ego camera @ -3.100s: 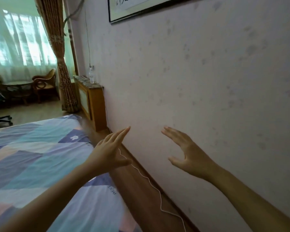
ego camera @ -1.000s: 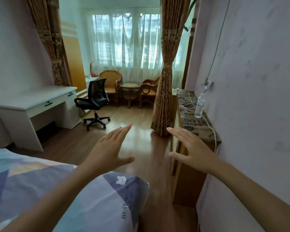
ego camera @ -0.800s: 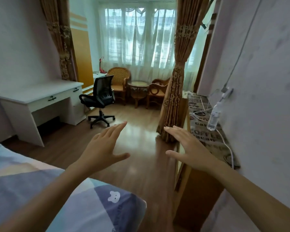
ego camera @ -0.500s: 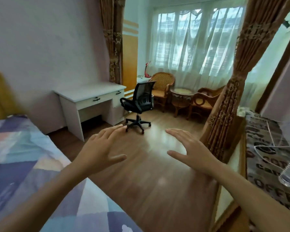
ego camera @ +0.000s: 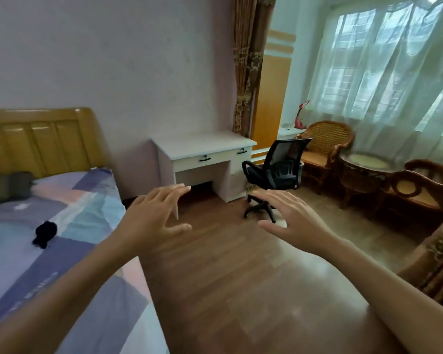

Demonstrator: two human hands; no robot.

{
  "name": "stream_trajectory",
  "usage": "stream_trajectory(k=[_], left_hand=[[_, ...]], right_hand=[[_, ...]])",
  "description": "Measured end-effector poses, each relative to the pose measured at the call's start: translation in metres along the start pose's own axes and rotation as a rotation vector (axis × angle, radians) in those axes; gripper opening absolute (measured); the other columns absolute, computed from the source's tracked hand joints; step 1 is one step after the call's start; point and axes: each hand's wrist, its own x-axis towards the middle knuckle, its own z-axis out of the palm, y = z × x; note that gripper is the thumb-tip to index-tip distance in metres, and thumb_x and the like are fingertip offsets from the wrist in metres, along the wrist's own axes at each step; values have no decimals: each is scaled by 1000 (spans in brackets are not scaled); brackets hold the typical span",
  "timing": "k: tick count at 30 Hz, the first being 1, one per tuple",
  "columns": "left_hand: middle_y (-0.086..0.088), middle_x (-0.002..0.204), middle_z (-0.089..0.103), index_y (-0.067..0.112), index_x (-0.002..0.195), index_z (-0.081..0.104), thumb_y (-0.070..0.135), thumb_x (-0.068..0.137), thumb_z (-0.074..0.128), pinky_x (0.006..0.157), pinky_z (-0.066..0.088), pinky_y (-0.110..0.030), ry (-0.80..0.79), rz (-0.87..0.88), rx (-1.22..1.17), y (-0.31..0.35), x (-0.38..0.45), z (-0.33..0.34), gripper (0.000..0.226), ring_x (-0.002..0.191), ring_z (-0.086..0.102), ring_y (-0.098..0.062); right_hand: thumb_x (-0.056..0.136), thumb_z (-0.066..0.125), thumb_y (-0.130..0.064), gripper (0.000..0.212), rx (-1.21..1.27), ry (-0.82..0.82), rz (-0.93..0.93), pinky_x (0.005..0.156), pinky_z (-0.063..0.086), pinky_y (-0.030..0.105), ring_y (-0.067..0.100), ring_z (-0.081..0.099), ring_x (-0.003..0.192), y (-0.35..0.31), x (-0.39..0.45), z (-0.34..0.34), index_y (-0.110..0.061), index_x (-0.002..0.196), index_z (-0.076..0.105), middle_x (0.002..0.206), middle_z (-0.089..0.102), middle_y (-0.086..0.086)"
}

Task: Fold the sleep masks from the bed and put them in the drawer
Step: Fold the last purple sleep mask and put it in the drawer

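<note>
A person's left hand point(ego camera: 149, 221) and right hand point(ego camera: 294, 221) were held out side by side, palms down and apart from each other, above a wooden floor point(ego camera: 241, 290) in a bedroom. Both hands were spread flat with fingers extended, and neither had hold of anything.

A dark, crumpled item, apparently 1 sleep mask point(ego camera: 45, 232), lay on the patchwork bedcover of the bed point(ego camera: 74, 200) at the left of the view, well apart from the left hand. It was too small and blurred to tell its shape. A grey pillow point(ego camera: 13, 185) sat against the yellow wooden headboard point(ego camera: 41, 141).

Against the far wall stood a white bench point(ego camera: 202, 146) with 2 drawers across its front, a wide drawer point(ego camera: 203, 159) and a narrower one point(ego camera: 242, 151), each with a dark handle and both closed. A black office chair point(ego camera: 276, 172) stood just beside the bench. Further right, wicker armchairs flanked a small round table point(ego camera: 365, 162) before a window hung with sheer curtains point(ego camera: 394, 67).
</note>
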Motion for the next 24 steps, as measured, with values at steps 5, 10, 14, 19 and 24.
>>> stream_trajectory(k=[5,10,14,19,24], left_hand=[[10,155,25,37,146,14,66,79,53,108,30,-40,11,-246,81,-24,35,31,83,139,28,-15],[10,154,27,36,146,16,63,80,56,107,30,-38,14,-462,157,-40,66,44,82,139,28,-15],[11,154,27,34,146,18,63,81,55,109,29,-38,13,-615,233,-54,91,43,80,138,29,-14],[12,154,24,33,148,16,61,83,54,108,30,-37,-39,-727,288,-82,92,49,81,138,27,-14],[13,150,32,34,146,22,60,81,57,99,31,-32,-37,-807,385,-144,87,57,79,133,32,-12]], right_hand=[[89,53,-51,63,59,-49,-199,109,22,29,9,27,140,47,98,38,-42,145,25,148,42,-5],[90,55,-48,63,116,-101,-441,107,24,27,13,32,138,72,195,70,-37,146,28,146,46,-1],[90,57,-44,62,178,-107,-610,110,25,30,15,34,139,77,261,98,-31,145,32,145,47,-1],[89,60,-40,60,302,-167,-750,109,30,36,20,39,136,53,330,155,-25,143,38,142,50,1],[88,59,-42,58,391,-186,-888,98,38,31,21,51,123,7,397,221,-23,141,42,132,59,2]])
